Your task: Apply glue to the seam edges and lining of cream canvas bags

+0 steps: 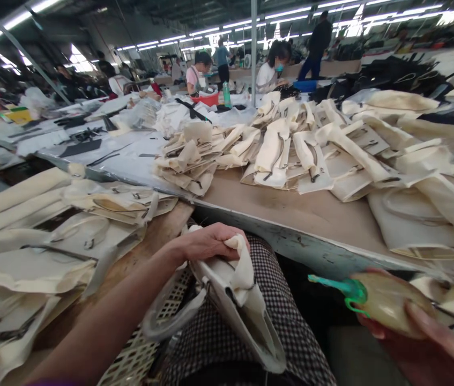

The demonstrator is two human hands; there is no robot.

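My left hand (216, 241) is closed on the upper edge of a cream fabric bag (238, 305), which rests tilted on my lap over checked cloth (291, 305). A pale looped handle (178, 327) hangs from the bag's left side. In my right hand (415, 343), low at the right, is a squeeze bottle (395, 303) with a yellowish body and a green nozzle. Its tip points left toward the bag, some way apart from it. The fingers wrap round the bottle and are partly blurred.
Piles of cream bag pieces (275, 150) cover the brown table (259, 201) ahead. More pieces (61, 252) lie on a board at the left. A plastic lattice basket (134, 354) stands beside my leg. A metal pole (254, 53) rises behind the piles, with several people beyond.
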